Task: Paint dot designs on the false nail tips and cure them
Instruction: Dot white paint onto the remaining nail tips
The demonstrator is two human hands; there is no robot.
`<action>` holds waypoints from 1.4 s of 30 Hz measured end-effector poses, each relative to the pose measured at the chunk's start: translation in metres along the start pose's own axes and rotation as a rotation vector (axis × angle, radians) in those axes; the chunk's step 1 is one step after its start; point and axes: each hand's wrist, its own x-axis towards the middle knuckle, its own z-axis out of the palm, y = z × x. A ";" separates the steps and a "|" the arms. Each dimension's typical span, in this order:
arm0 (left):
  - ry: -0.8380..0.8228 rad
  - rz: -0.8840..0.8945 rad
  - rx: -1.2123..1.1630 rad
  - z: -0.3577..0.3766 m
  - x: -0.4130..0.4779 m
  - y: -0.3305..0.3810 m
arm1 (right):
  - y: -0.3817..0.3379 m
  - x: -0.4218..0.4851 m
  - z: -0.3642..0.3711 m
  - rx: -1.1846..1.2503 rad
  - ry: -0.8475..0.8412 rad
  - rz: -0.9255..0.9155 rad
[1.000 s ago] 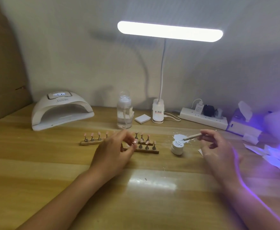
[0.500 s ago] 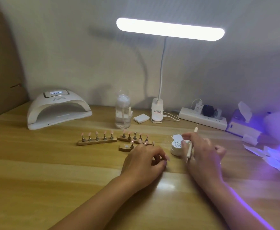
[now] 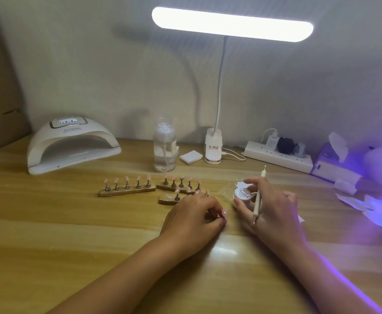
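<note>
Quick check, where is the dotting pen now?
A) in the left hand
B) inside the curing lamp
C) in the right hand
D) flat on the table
C: the dotting pen is held in the right hand, whose thumb and fingers also grip the small jar.

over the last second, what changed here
The left hand drew back from the holders, toward the person and rightward; whether it holds anything is hidden. The right hand swung the tool from flat to upright and took hold of the jar. Holders and curing lamp stayed put.
</note>
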 end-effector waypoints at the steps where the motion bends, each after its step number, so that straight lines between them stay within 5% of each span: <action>1: -0.003 -0.007 -0.003 -0.001 0.000 0.000 | -0.001 0.000 -0.001 0.017 0.000 -0.002; 16: 0.105 0.106 0.191 -0.002 -0.009 0.006 | -0.009 -0.004 -0.010 0.045 -0.099 -0.014; 28: -0.051 0.048 0.363 0.005 -0.005 0.004 | -0.006 -0.005 -0.010 0.138 0.008 0.088; 42: 0.000 0.024 0.238 -0.001 -0.007 0.009 | -0.012 -0.007 -0.011 0.148 0.052 0.090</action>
